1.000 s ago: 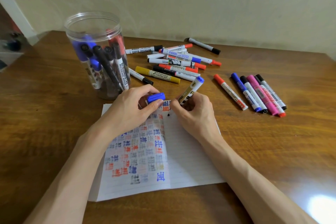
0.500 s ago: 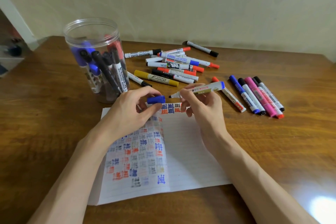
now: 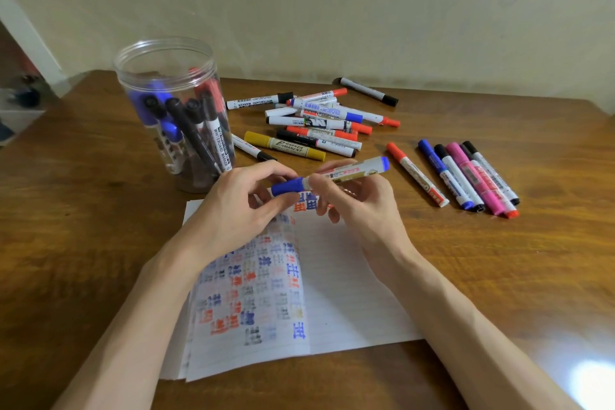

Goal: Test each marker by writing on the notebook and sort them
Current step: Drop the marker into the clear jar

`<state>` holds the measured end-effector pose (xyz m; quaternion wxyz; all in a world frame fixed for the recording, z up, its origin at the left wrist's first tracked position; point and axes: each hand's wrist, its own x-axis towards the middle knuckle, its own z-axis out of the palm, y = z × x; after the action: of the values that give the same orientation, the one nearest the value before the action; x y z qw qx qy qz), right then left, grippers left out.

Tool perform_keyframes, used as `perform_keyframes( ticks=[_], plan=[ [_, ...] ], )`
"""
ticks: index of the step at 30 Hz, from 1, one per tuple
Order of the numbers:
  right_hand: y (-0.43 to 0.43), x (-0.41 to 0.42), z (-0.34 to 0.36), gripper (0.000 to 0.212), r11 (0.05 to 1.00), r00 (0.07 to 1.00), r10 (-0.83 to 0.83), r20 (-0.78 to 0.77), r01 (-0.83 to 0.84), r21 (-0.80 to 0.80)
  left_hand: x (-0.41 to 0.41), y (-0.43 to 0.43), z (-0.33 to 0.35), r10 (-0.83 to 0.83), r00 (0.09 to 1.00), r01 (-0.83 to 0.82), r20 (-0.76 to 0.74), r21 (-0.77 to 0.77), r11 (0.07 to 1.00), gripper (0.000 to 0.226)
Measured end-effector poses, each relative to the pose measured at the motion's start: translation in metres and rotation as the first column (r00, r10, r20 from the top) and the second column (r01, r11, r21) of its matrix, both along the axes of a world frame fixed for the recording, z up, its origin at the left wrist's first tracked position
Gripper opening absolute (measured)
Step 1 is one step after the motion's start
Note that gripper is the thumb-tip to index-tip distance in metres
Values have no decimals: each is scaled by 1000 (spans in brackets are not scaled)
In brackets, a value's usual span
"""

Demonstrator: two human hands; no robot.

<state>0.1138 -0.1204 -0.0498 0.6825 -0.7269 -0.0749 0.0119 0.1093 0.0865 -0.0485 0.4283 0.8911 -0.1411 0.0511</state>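
My right hand (image 3: 361,201) grips a white marker with a blue end (image 3: 354,170), held level above the top of the notebook (image 3: 349,293). My left hand (image 3: 233,210) pinches its blue cap (image 3: 287,186), which sits against the marker's tip end. The open notebook page shows rows of blue, red, black and yellow test marks. A loose pile of markers (image 3: 319,123) lies beyond my hands. To the right, a row of several sorted markers (image 3: 466,176) lies side by side.
A clear plastic jar (image 3: 173,110) with several blue, black and red markers stands at the left on the wooden table (image 3: 83,226). One black-capped marker (image 3: 367,91) lies alone near the wall. The table's left edge drops off at the far left.
My right hand lifted the marker off the page and turned it level. The tip and the blue cap in my left hand have come together.
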Motion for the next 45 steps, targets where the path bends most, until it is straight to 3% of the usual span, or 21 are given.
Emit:
perform_keyframes(
  ticks=[3, 8, 11, 14, 16, 21, 29, 36, 39, 42, 45],
  plan=[
    [-1, 0, 1, 22, 998, 998, 55, -29, -55, -8, 1, 2, 0, -4, 1000, 4, 22, -5, 1000, 29],
    [-19, 10, 15, 25, 978, 963, 182, -199, -156, 139, 3, 3, 0, 56, 995, -55, 85, -14, 998, 26],
    [-37, 16, 16, 20, 977, 979, 185, -87, -193, -95, 3, 3, 1, 42, 996, -39, 80, -39, 998, 25],
    [-48, 20, 13, 29, 903, 967, 249, 62, -208, -375, 2, 0, -1, 35, 998, -34, 60, -31, 999, 32],
    [-47, 21, 9, 34, 862, 951, 263, 162, -156, -482, 1, -4, -2, 46, 996, -46, 77, -2, 999, 37],
    [-41, 23, -3, 39, 874, 931, 222, 291, -58, -483, 0, -6, -2, 56, 987, -57, 149, 2, 998, 38],
    [-35, 20, -10, 35, 887, 934, 188, 304, -28, -461, 1, -8, -4, 69, 978, -80, 197, 46, 996, 26],
    [-41, 23, 7, 26, 782, 917, 240, 317, 11, -623, 2, -13, -2, 18, 979, -28, 202, 50, 998, 29],
    [-43, 24, 9, 28, 724, 916, 264, 303, 19, -689, 1, -16, 0, 38, 982, -44, 184, 25, 999, 50],
    [-54, 30, 11, 31, 712, 941, 188, 280, 66, -699, 1, -16, 3, 93, 992, -97, 83, 48, 994, 76],
    [-68, 38, 3, 21, 691, 935, -69, 347, 296, -660, -2, -23, 11, 96, 995, -91, -8, 257, 962, 79]
  ],
)
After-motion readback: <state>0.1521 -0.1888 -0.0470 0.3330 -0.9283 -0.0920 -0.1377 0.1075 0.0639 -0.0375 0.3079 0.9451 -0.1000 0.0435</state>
